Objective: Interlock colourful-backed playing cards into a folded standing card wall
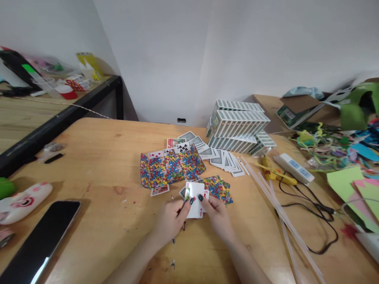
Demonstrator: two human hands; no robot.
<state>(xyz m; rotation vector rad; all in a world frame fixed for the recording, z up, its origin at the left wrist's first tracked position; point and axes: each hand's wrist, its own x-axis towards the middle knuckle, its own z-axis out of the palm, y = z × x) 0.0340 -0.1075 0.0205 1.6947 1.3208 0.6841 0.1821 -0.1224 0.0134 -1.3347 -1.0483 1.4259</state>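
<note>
Between my two hands are playing cards [195, 205], a red ace in front and part of a red six behind it. My left hand [174, 217] pinches the left edge with its thumb on the face. My right hand [216, 213] grips the right side, thumb on top. Just beyond stands a folded panel [168, 167] with a colourful pattern, several cards showing above its upper edge. A flat piece in the same pattern [219, 188] lies right of the held cards. One card [160, 191] lies at the panel's lower left. Loose cards [225, 159] are spread behind it.
Card boxes [239, 124] are stacked by the wall. On the right lie a glue gun [276, 173], a power strip [294, 167], clear glue sticks [278, 205], cables and coloured scraps [319, 146]. A phone [44, 240] and a white case [26, 203] lie on the left.
</note>
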